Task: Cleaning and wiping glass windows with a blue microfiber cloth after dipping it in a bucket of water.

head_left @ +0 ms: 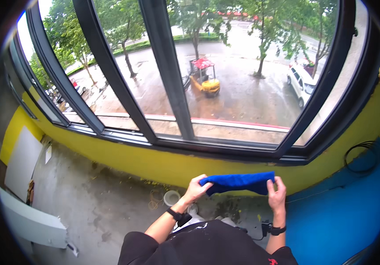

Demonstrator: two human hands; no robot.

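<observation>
A folded blue cloth [238,182] is stretched between my two hands, in front of the yellow wall below the window. At its left end, my left hand [196,189] pinches a corner between thumb and fingers. Its right end is gripped by my right hand [277,193], with the thumb on the near side. The cloth hangs a little lower along its bottom edge. Black straps with small devices sit on both my wrists.
A dark-framed window [172,79] spans the wall ahead, above a yellow wall [123,154]. On the grey floor stands a white bucket [171,198] beside loose tan cord [155,201]. A blue surface [340,212] and a coiled black cable [360,157] lie to the right. Outside is a yellow forklift [205,81].
</observation>
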